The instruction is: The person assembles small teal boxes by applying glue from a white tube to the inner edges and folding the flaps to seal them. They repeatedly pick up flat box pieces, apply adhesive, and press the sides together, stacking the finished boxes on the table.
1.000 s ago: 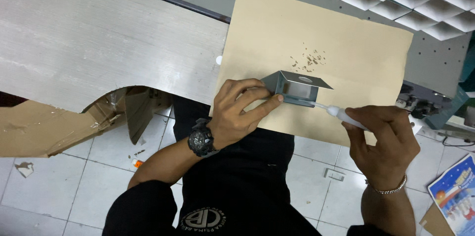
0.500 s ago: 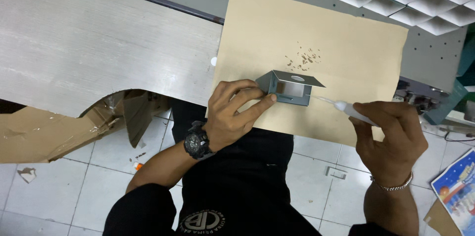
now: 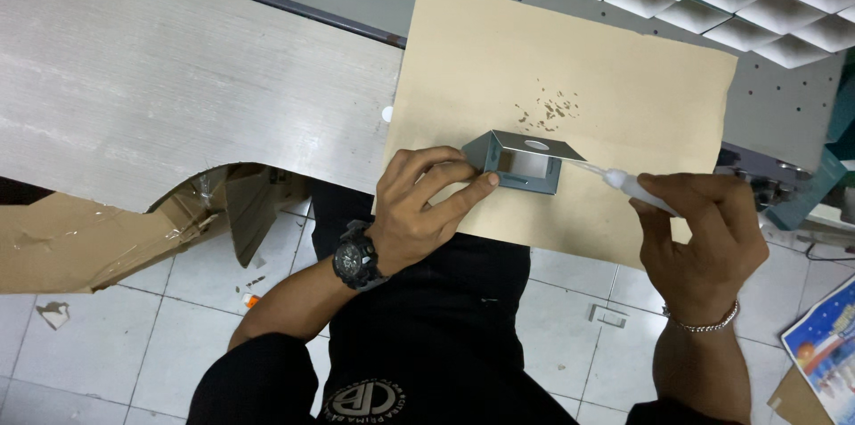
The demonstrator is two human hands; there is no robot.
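A small grey folded metal bracket (image 3: 521, 162) with a round hole and a rectangular cutout stands on a tan sheet of board (image 3: 570, 77). My left hand (image 3: 419, 211), with a black watch on its wrist, grips the bracket's left side with thumb and fingers. My right hand (image 3: 704, 229), wearing a silver bracelet, holds a white glue tube (image 3: 634, 190) whose thin nozzle points left at the bracket's right edge. Dark specks (image 3: 548, 110) lie on the board just beyond the bracket.
The board lies on a pale grey wooden worktop (image 3: 160, 95) with a curved cutout. Torn brown cardboard (image 3: 80, 238) sits below at the left on a white tiled floor (image 3: 134, 336). A colourful printed sheet (image 3: 824, 345) lies at the lower right.
The view has shifted slightly. My right hand and the tube have stayed by the bracket's right edge, and my left hand keeps its grip.
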